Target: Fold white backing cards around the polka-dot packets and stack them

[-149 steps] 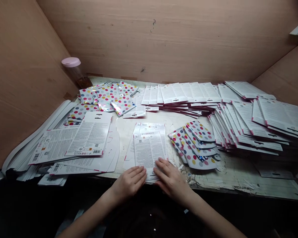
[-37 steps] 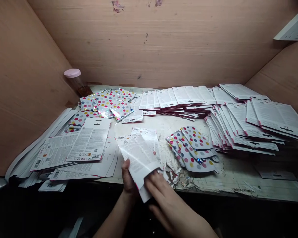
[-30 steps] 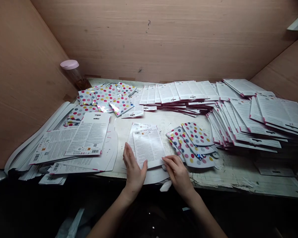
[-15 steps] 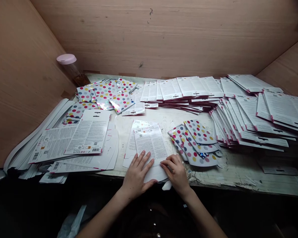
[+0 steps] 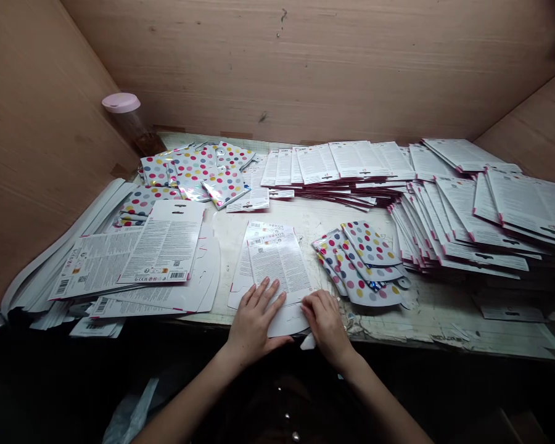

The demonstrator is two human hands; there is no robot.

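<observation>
At the near edge of the table (image 5: 300, 216), toward six o'clock in the view, the printed card (image 5: 280, 265) lies flat over another card (image 5: 240, 271). About one second earlier, the left hand (image 5: 254, 317) was beside the card's nine o'clock edge; now it is laid, fingers spread, upon the lower part, at seven o'clock. The right hand (image 5: 326, 320) stays at the five o'clock corner with fingers curled; I cannot tell whether it pinches the edge. The two hands are apart, with the white flap (image 5: 289, 324) between them. In my judgement, this change means that the card is now better held from sliding while the right hand attends to the corner. From the card, a fan of dotted pouches (image 5: 370, 243) lies near at three o'clock, and loose cards (image 5: 164, 246) lie at nine o'clock.
</observation>
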